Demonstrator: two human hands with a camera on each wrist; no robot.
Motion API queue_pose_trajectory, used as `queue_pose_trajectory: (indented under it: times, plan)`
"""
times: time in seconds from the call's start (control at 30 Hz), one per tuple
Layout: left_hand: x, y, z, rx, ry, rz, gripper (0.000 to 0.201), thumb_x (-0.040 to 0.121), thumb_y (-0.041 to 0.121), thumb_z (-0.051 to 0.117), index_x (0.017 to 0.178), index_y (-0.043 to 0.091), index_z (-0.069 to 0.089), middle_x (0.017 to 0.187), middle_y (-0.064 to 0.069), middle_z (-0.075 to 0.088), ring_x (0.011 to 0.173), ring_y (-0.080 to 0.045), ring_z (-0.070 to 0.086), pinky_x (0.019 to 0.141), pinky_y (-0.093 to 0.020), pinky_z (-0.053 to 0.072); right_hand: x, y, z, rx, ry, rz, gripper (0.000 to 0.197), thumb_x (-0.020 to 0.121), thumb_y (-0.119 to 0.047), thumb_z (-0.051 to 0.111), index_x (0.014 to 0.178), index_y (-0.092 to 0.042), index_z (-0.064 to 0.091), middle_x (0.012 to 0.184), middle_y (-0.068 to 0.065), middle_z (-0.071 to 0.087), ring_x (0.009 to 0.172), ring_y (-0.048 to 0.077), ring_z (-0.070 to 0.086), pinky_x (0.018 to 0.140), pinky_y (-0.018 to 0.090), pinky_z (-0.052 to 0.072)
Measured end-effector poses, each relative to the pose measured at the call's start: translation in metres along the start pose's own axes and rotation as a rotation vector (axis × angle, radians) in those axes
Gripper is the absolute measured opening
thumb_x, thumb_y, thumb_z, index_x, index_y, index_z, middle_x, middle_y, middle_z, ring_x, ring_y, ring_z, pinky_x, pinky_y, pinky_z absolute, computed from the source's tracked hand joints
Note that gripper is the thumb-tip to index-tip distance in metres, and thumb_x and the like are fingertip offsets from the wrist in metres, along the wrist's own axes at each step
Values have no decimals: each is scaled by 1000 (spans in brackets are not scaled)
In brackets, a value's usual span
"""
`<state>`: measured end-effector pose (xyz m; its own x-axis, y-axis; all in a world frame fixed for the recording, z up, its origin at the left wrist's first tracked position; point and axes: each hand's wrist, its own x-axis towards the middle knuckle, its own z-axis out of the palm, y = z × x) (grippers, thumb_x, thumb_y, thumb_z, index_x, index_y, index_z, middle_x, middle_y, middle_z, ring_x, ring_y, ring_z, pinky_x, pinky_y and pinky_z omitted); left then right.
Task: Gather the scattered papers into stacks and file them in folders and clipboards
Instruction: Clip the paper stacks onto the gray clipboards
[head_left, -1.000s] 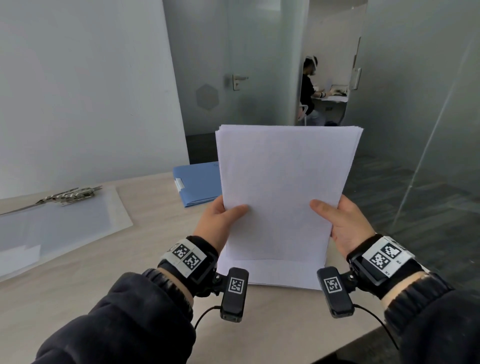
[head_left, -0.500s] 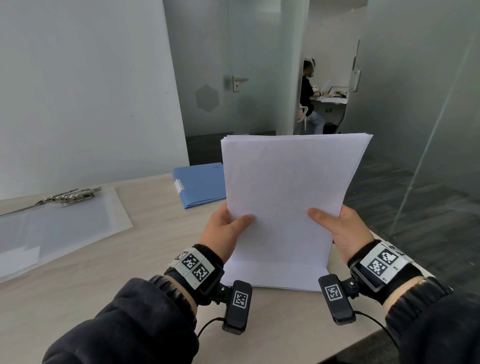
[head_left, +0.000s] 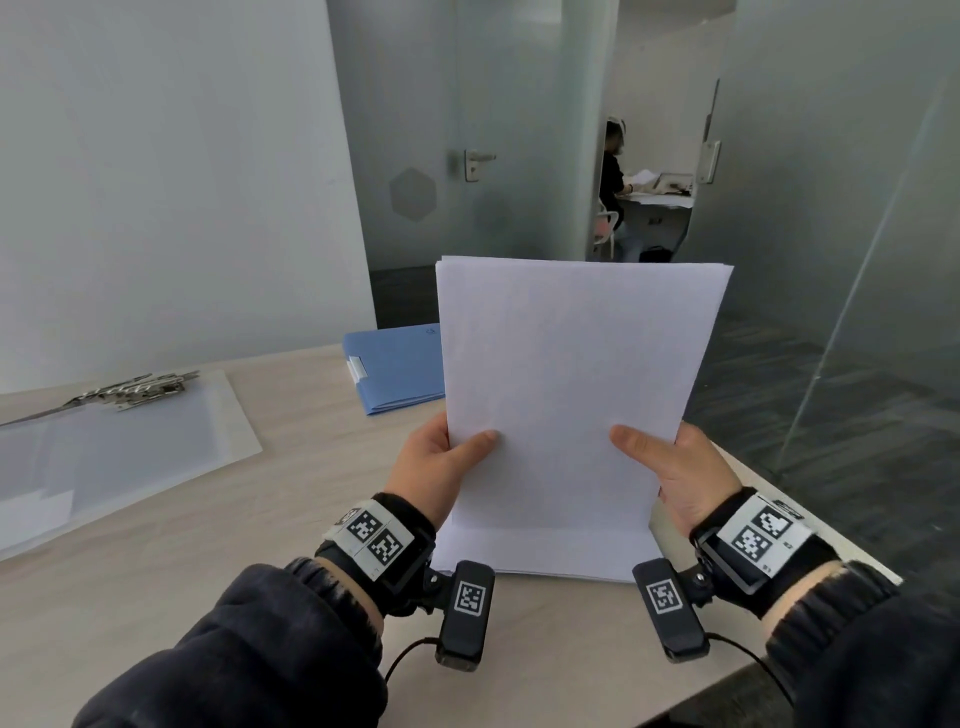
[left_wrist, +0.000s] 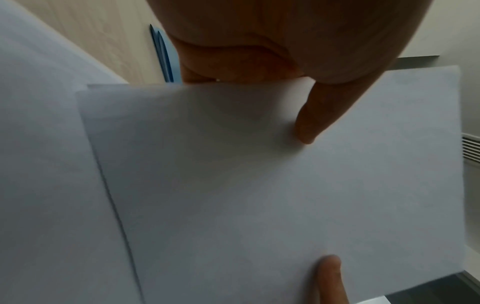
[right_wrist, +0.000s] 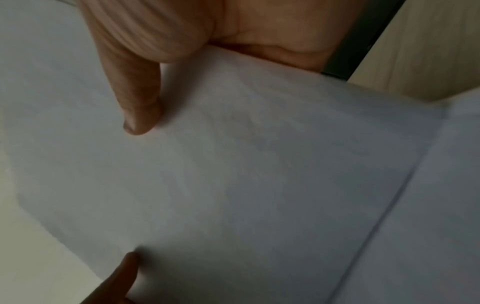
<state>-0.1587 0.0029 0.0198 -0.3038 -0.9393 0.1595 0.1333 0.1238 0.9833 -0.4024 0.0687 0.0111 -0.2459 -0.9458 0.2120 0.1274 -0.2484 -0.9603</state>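
A stack of white paper (head_left: 571, 384) stands upright on its bottom edge, on more white sheets (head_left: 540, 556) lying flat on the wooden table (head_left: 208, 545). My left hand (head_left: 436, 467) grips the stack's left side with the thumb across the front. My right hand (head_left: 675, 473) grips the right side the same way. In the left wrist view my thumb presses the stack (left_wrist: 259, 185); the right wrist view shows the same on the stack (right_wrist: 233, 174). A blue folder (head_left: 395, 369) lies closed behind the stack. A clear clipboard (head_left: 104, 452) with a metal clip lies at the left.
The table's right edge (head_left: 810, 514) runs close beside my right wrist, with dark floor beyond. A white wall stands behind the clipboard, and glass partitions rise at the right. A person sits at a desk (head_left: 654, 197) in the far room.
The upright stack has dropped lower and tilted back to straight after leaning right. Both hands kept their grip and came down with it.
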Motion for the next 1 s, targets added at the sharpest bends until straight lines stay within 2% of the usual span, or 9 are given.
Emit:
queue_pose_trajectory:
  times: [0.23,0.37,0.5,0.57,0.67,0.77,0.8,0.9,1.0]
  plan:
    - [14,19,-1,-17,-21,43,19,90,16,69,109,15,71,106,-3,76,98,-23,71,88,-38,56,10,-22,3,61,-9,-56,66,37,-53,97,94,-24,82,107,10,77,98,26,74,76,32,59]
    - [5,-2,-4,-5,-67,-64,30,81,11,75,111,13,69,106,-6,76,99,-25,72,89,-40,56,0,-2,-2,18,-18,36,73,30,-56,99,93,-23,82,107,10,77,99,28,74,83,38,55]
    - [-3,-19,-2,101,-65,-109,18,91,11,68,109,12,71,99,1,77,88,-14,73,72,-19,56,-5,11,-3,5,7,69,74,29,-55,99,93,-22,82,107,10,77,99,27,74,87,40,53]
    - [-1,-16,-5,106,-36,-93,16,93,12,66,108,10,72,98,-2,77,86,-15,73,72,-20,57,-3,3,3,-19,3,39,66,36,-51,98,93,-23,82,106,10,77,99,27,74,85,38,55]
    - [2,-4,-19,67,22,-78,15,93,13,65,105,7,72,97,-7,77,85,-22,73,77,-33,59,4,-7,18,-10,-38,40,45,52,-36,91,92,-18,82,106,11,77,102,31,72,81,37,58]
    - [4,4,-50,19,100,-83,16,95,15,64,106,8,72,102,-9,76,94,-28,72,86,-42,56,9,-1,44,-49,-113,65,62,49,-53,94,99,-19,80,111,11,76,103,30,72,88,41,55]
    - [4,6,-62,4,128,-85,17,95,15,64,108,8,71,104,-10,76,97,-30,71,88,-44,56,11,4,55,-89,-116,72,59,54,-56,91,100,-21,80,110,8,76,103,29,72,87,42,55]
    - [-4,14,-103,34,191,-93,15,94,17,65,106,10,70,103,-10,76,96,-30,71,88,-44,56,16,18,96,-252,-127,85,17,93,-32,69,104,-21,75,102,1,77,93,29,71,58,35,55]
    - [-19,27,-151,191,189,-141,27,97,40,57,105,18,70,102,-3,76,90,-19,73,79,-33,59,26,37,137,-390,-153,90,14,99,-25,60,104,-19,71,96,3,74,80,26,66,46,29,46]
